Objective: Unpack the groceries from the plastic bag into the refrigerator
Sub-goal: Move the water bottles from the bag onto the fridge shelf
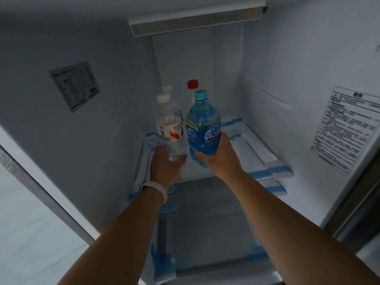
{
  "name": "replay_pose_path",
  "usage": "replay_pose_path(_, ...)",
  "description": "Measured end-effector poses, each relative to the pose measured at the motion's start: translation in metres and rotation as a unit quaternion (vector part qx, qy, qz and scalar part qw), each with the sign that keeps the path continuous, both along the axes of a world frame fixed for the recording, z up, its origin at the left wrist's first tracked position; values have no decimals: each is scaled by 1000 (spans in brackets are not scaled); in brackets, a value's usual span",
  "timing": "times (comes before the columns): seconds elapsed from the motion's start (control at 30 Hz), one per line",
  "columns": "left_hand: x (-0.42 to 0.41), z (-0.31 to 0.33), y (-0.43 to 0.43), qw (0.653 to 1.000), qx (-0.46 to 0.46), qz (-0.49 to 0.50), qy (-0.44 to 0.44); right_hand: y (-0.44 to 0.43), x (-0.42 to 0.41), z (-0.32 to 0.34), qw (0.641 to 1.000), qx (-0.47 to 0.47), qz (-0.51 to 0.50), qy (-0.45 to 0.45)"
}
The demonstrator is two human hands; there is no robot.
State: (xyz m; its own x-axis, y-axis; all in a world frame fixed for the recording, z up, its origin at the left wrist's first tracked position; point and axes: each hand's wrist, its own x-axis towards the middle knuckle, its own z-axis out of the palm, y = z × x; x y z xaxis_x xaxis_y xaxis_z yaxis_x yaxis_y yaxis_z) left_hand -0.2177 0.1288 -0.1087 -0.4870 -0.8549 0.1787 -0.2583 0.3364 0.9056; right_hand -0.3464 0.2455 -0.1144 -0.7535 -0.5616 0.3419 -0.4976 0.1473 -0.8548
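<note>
Refrigerator (102, 48) interior: left grip (167, 161) low round clear bottle (169, 128), right grip (218, 155) low round blue bottle (202, 124)

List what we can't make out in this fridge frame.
Head view only.
1. Red-capped bottle: body hidden behind the blue bottle.
2. Rear white-capped bottle: mostly behind the clear bottle.
3. Held bottles' bases: covered by the left hand and right hand; contact with the shelf unclear.
4. Wall sticker and right-side label: print too small, dim.
5. Plastic bag: outside the frame.
</note>
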Motion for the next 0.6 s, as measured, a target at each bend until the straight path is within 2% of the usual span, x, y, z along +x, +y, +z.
replay_pose_path(0.17, -1, 4, -1, 1000, 28, -9, -9, -3, -1, 0, 1000, 1, 10, -19)
replay_pose_path(0.4, 14, 3, 15, 999, 41, -3, 35, 13, 13, 7, 999, 1, -8, -34)
replay_pose_path(0.6, 59, 3, 44, 1000, 4, -2, -16, 53, 45, 17, 1000, 22, -8, 5)
